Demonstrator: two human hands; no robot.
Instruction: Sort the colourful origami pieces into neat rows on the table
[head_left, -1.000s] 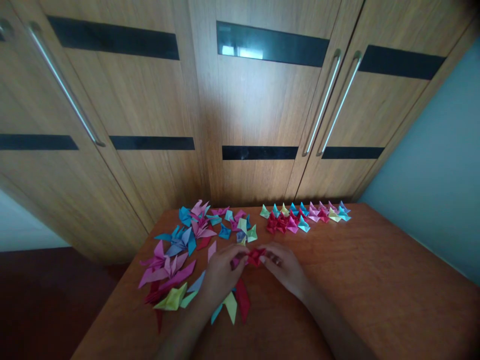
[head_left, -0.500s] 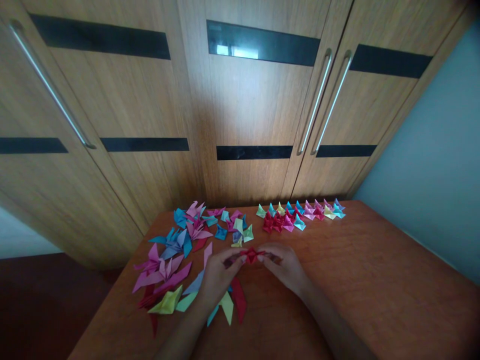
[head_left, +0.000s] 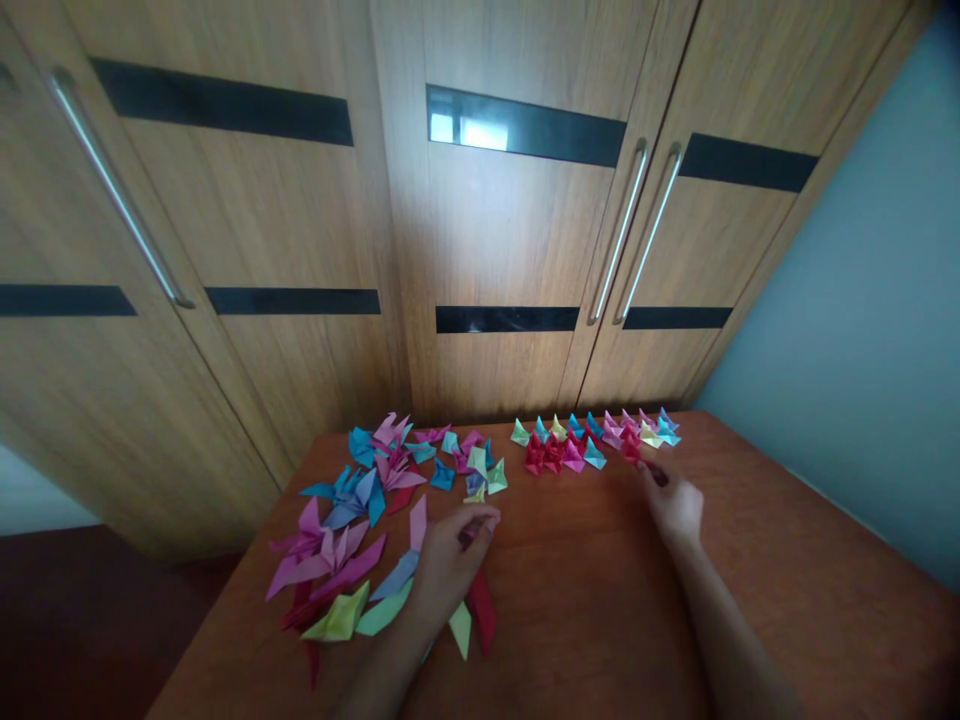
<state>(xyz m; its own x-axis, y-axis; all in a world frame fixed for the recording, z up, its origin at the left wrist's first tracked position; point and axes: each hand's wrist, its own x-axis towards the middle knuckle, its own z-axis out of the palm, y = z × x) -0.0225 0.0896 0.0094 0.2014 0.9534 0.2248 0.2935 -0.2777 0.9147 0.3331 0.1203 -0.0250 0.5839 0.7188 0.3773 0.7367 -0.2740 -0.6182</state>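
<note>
My right hand [head_left: 675, 505] reaches over the table's right half, its fingertips closed on a small red folded-paper origami piece [head_left: 631, 447]. The piece is at the right end of the front row of small pointed origami pieces [head_left: 574, 457], which are red, pink and light blue. My left hand [head_left: 455, 555] hovers near the middle, thumb and fingers drawn together, with no paper visible at the tips. Around and under its forearm lie loose origami pieces, among them a red strip-like one [head_left: 482, 612] and a yellow-green one [head_left: 339, 616].
A pile of pink, blue and red origami cranes [head_left: 352, 495] covers the left side of the wooden table [head_left: 585, 600]. A smaller cluster [head_left: 478, 468] sits mid-table. Behind, a back row [head_left: 557, 428] of small pieces stands before the wooden wardrobe [head_left: 510, 365]. A wall [head_left: 847, 380] rises right.
Both hands were together on the red origami piece. My right hand has carried it right to the row, while my left hand has let go and stayed near the middle. The view has shifted slightly.
</note>
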